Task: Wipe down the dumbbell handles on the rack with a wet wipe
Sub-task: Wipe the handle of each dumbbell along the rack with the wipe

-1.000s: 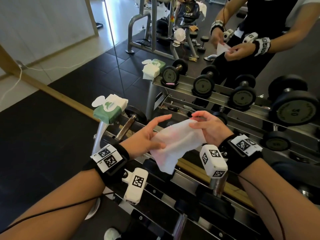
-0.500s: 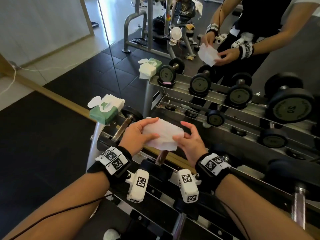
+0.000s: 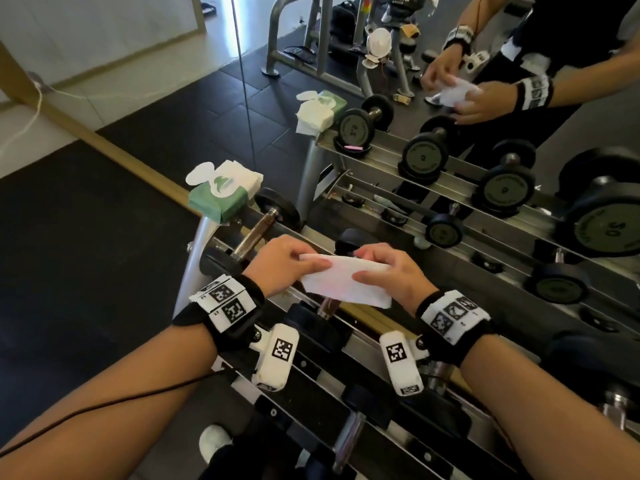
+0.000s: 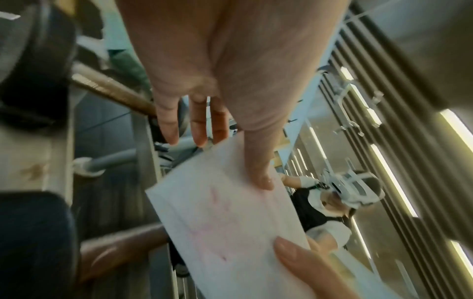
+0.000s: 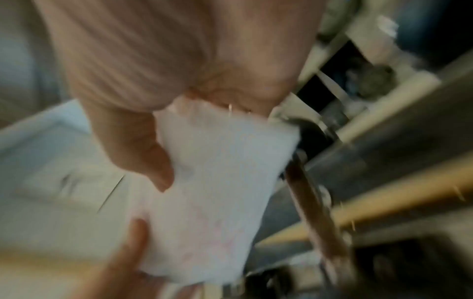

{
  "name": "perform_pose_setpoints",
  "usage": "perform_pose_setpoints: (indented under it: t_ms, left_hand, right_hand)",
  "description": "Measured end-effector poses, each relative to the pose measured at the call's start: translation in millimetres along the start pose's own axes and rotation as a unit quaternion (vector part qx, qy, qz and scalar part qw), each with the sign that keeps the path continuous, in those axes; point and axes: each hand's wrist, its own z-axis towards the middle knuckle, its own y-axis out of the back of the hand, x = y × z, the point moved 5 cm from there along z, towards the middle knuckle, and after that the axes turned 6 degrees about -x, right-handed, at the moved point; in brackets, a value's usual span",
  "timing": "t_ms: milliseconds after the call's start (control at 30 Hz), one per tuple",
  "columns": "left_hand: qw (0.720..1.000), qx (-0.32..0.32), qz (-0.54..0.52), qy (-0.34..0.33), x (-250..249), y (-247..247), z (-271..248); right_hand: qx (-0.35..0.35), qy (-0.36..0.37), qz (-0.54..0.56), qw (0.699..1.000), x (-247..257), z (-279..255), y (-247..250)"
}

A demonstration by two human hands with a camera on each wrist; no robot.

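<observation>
A white wet wipe (image 3: 343,282) with faint pink smears is folded flat and held between both hands above the dumbbell rack (image 3: 381,341). My left hand (image 3: 280,263) pinches its left edge, thumb on top. My right hand (image 3: 388,275) pinches the right side. In the left wrist view the wipe (image 4: 225,218) lies under my thumb, other fingers straight. The right wrist view is blurred; the wipe (image 5: 217,182) sits between thumb and fingers. A brown dumbbell handle (image 3: 258,232) lies just left of my left hand, another handle (image 3: 329,306) partly hidden under the wipe.
A green wet wipe pack (image 3: 221,192) with its flap open sits on the rack's left end. A mirror behind the rack shows reflected black dumbbells (image 3: 505,188) and a person. Dark rubber floor (image 3: 86,271) lies to the left. Lower rack tiers hold more dumbbells.
The wipe hung loose and spread a second ago; both hands have folded it into a flatter, narrower pad and lowered it closer to the rack. My view has tilted down.
</observation>
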Motion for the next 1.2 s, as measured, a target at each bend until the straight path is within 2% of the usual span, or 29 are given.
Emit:
perform_pose_setpoints:
  t_ms: [67, 100, 133, 200, 300, 367, 433, 500, 567, 633, 667, 700, 767, 833, 1000, 1067, 1167, 1200]
  left_hand:
    - [0.998, 0.018, -0.051, 0.027, 9.2, -7.1, -4.4]
    - [0.997, 0.014, -0.066, 0.042, 14.1, -9.9, -6.8]
    - [0.996, 0.001, -0.075, 0.057, 19.7, -11.9, -8.8]
    - [0.993, -0.037, -0.078, 0.086, 31.5, -12.1, -12.4]
    - [0.988, -0.068, -0.078, 0.116, 49.4, -8.8, -22.9]
    - [0.987, -0.062, -0.078, 0.124, 61.5, -9.3, -33.0]
    - [0.987, -0.052, -0.078, 0.128, 72.6, -12.5, -41.4]
    - [0.987, -0.051, -0.081, 0.132, 81.9, -16.9, -45.5]
    - [0.986, -0.045, -0.087, 0.137, 88.6, -22.2, -47.3]
    - [0.985, -0.031, -0.089, 0.142, 92.3, -28.6, -48.8]
    - [0.986, -0.022, -0.087, 0.143, 93.3, -32.1, -49.0]
    - [0.986, -0.012, -0.082, 0.142, 93.4, -35.5, -49.0]
    - [0.988, 0.0, -0.069, 0.141, 92.2, -41.0, -48.7]
    - [0.988, 0.005, -0.052, 0.143, 90.6, -44.5, -47.9]
    - [0.989, 0.009, 0.012, 0.149, 90.1, -47.6, -42.7]
    - [0.987, 0.014, 0.028, 0.16, 92.7, -48.1, -40.6]
    - [0.983, 0.03, 0.029, 0.18, 100.0, -49.1, -38.9]
    - [0.982, 0.034, 0.02, 0.185, 102.7, -49.6, -38.9]
  right_hand:
    - [0.044, -0.1, 0.176, 0.978, -17.4, -1.9, -11.9]
    - [0.056, -0.134, 0.21, 0.967, -25.4, -3.6, -17.7]
    - [0.062, -0.155, 0.215, 0.962, -32.2, -4.0, -22.4]
    - [0.061, -0.159, 0.157, 0.973, -38.1, 0.1, -25.8]
    - [0.048, -0.089, 0.022, 0.995, -30.8, 14.4, -15.2]
    - [0.048, -0.006, -0.014, 0.999, -23.1, 27.5, -4.0]
    - [0.019, 0.083, -0.087, 0.993, -14.9, 36.7, 4.1]
    - [0.014, 0.182, -0.244, 0.952, -11.7, 45.1, 1.0]
    - [0.081, 0.248, -0.402, 0.878, -22.9, 48.9, -18.7]
    - [0.142, 0.234, -0.492, 0.826, -46.7, 48.3, -37.8]
    - [0.165, 0.199, -0.511, 0.82, -60.6, 47.7, -43.2]
    - [0.171, 0.168, -0.518, 0.821, -69.8, 46.5, -45.4]
    - [0.162, 0.115, -0.503, 0.841, -82.3, 46.2, -44.7]
    - [0.163, 0.142, -0.516, 0.829, -82.1, 44.5, -49.2]
    - [0.25, 0.169, -0.502, 0.811, -81.0, 28.7, -61.8]
    - [0.24, 0.166, -0.533, 0.794, -73.8, 38.1, -56.9]
    - [0.183, 0.105, -0.586, 0.782, -60.7, 64.4, -40.9]
    - [0.177, 0.106, -0.586, 0.784, -58.1, 65.0, -40.0]
